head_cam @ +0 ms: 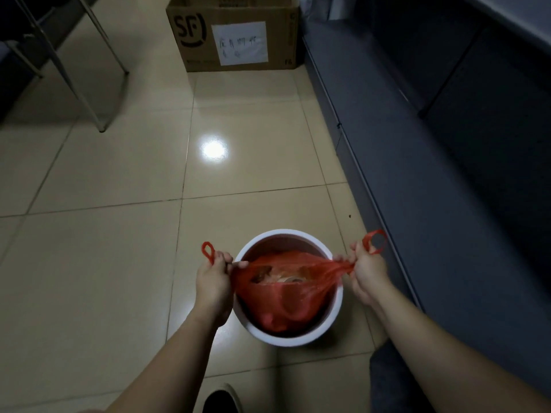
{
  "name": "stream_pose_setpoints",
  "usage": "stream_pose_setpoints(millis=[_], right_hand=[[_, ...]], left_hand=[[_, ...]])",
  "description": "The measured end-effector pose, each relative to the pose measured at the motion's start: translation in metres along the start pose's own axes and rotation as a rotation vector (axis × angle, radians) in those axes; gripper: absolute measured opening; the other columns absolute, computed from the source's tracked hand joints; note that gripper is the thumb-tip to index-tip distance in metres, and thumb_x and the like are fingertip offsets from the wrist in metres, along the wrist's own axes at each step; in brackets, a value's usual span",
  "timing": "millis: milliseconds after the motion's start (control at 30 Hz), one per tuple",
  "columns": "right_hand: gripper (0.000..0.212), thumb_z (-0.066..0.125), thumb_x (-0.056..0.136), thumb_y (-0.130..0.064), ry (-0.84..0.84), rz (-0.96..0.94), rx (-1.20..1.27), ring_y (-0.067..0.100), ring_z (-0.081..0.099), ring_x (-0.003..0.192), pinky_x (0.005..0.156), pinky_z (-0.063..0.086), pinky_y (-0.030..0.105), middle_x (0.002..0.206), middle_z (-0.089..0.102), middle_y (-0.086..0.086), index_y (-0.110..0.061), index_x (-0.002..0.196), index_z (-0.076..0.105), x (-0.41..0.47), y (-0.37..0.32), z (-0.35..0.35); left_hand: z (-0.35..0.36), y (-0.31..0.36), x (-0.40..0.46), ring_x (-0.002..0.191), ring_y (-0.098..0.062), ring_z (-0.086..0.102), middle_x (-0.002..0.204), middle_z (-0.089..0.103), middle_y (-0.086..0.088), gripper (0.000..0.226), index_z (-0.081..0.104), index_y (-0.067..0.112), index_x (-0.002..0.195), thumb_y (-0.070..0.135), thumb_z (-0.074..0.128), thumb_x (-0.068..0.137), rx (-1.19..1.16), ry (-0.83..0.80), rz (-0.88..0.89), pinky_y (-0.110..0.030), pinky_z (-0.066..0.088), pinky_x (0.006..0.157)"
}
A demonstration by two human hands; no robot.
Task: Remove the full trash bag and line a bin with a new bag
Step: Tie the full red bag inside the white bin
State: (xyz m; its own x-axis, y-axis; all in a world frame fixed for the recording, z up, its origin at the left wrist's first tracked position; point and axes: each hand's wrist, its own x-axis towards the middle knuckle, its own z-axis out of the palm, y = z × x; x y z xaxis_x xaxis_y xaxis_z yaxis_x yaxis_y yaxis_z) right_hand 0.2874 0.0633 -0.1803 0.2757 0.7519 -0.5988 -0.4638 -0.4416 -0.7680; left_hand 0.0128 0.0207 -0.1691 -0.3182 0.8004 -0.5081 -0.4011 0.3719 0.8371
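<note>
Both hands, left (212,274) and right (367,271), gripping red trash bag (286,290) handles over white bin (335,311); next, knot, lift out.

The bin (287,338) stands near on the floor (104,248), the bag (286,293) in it. Left hand (213,278) at its left, right hand (368,272) at its right. Box (235,34) far behind; cabinets (447,144) right.
</note>
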Motion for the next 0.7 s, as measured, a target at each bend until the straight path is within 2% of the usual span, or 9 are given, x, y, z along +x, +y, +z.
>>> stream_pose_setpoints(millis=[67, 200, 333, 400, 467, 533, 600, 633, 700], right_hand=[[0.025, 0.042, 0.105, -0.031, 0.041, 0.030, -0.079, 0.011, 0.059, 0.041, 0.060, 0.054, 0.035, 0.046, 0.056, -0.006, -0.011, 0.101, 0.057, 0.005, 0.006, -0.007], [0.023, 0.042, 0.103, -0.036, 0.043, 0.034, -0.091, 0.009, 0.059, 0.038, 0.040, 0.049, 0.026, 0.042, 0.060, -0.007, -0.018, 0.101, 0.057, 0.004, 0.011, -0.003], [0.024, 0.041, 0.105, -0.029, 0.023, 0.045, 0.068, 0.019, 0.070, 0.052, 0.054, 0.057, 0.034, 0.046, 0.060, -0.004, -0.013, 0.092, 0.053, 0.000, 0.003, 0.003], [0.023, 0.041, 0.105, -0.029, -0.013, 0.038, -0.012, 0.012, 0.055, 0.038, 0.042, 0.048, 0.026, 0.041, 0.049, -0.006, -0.012, 0.094, 0.053, -0.006, 0.002, 0.010], [0.022, 0.044, 0.104, -0.025, -0.092, 0.035, -0.064, 0.011, 0.038, 0.033, 0.037, 0.036, 0.023, 0.041, 0.036, -0.005, -0.011, 0.090, 0.054, -0.015, 0.003, 0.020], [0.023, 0.045, 0.098, -0.014, -0.218, 0.061, -0.026, 0.009, 0.028, 0.035, 0.040, 0.030, 0.025, 0.043, 0.030, -0.006, -0.013, 0.077, 0.052, -0.024, 0.003, 0.030], [0.021, 0.038, 0.092, -0.012, -0.353, 0.117, 0.073, 0.008, 0.026, 0.036, 0.046, 0.028, 0.028, 0.047, 0.030, -0.007, -0.010, 0.079, 0.055, -0.033, 0.005, 0.041], [0.025, 0.035, 0.091, -0.014, -0.388, 0.141, 0.082, 0.008, 0.026, 0.038, 0.048, 0.027, 0.028, 0.051, 0.031, -0.005, -0.006, 0.085, 0.058, -0.036, 0.008, 0.046], [0.031, 0.035, 0.098, -0.016, -0.405, 0.116, -0.055, 0.006, 0.028, 0.040, 0.048, 0.026, 0.026, 0.053, 0.035, -0.005, -0.003, 0.092, 0.063, -0.042, 0.014, 0.058]], left_hand=[[-0.004, 0.003, 0.004, 0.059, -0.020, 0.062, 0.047, 0.062, -0.003, 0.038, 0.052, 0.013, 0.083, 0.031, 0.033, 0.110, -0.073, 0.033, -0.050, -0.031, 0.047, 0.067], [-0.003, 0.001, 0.003, 0.048, -0.015, 0.053, 0.043, 0.048, 0.003, 0.035, 0.052, 0.012, 0.085, 0.028, 0.033, 0.110, -0.133, 0.011, -0.082, -0.032, 0.044, 0.067], [0.002, -0.002, 0.001, 0.047, -0.013, 0.033, 0.053, 0.032, 0.004, 0.023, 0.046, 0.017, 0.075, 0.019, 0.041, 0.098, -0.226, -0.077, -0.124, -0.029, 0.027, 0.059], [0.004, -0.003, -0.002, 0.054, -0.015, 0.028, 0.057, 0.032, 0.005, 0.023, 0.042, 0.022, 0.066, 0.023, 0.041, 0.090, -0.102, -0.140, -0.107, -0.031, 0.024, 0.057], [0.004, -0.005, -0.008, 0.060, -0.018, 0.039, 0.062, 0.044, -0.002, 0.026, 0.050, 0.020, 0.068, 0.035, 0.042, 0.087, 0.184, -0.162, 0.008, -0.034, 0.036, 0.061], [0.005, -0.010, -0.011, 0.080, -0.020, 0.061, 0.083, 0.063, -0.011, 0.032, 0.062, 0.015, 0.085, 0.041, 0.045, 0.094, 0.416, -0.172, 0.166, -0.038, 0.051, 0.077], [0.010, -0.011, -0.015, 0.099, -0.019, 0.070, 0.101, 0.075, -0.005, 0.026, 0.072, 0.021, 0.098, 0.033, 0.049, 0.101, 0.420, -0.216, 0.213, -0.038, 0.055, 0.087], [0.012, -0.010, -0.017, 0.096, -0.018, 0.072, 0.099, 0.078, -0.001, 0.024, 0.075, 0.023, 0.100, 0.029, 0.051, 0.101, 0.412, -0.238, 0.214, -0.036, 0.056, 0.085], [0.014, -0.008, -0.019, 0.073, -0.018, 0.069, 0.078, 0.075, 0.004, 0.023, 0.078, 0.021, 0.102, 0.022, 0.056, 0.096, 0.372, -0.293, 0.193, -0.032, 0.054, 0.071]])
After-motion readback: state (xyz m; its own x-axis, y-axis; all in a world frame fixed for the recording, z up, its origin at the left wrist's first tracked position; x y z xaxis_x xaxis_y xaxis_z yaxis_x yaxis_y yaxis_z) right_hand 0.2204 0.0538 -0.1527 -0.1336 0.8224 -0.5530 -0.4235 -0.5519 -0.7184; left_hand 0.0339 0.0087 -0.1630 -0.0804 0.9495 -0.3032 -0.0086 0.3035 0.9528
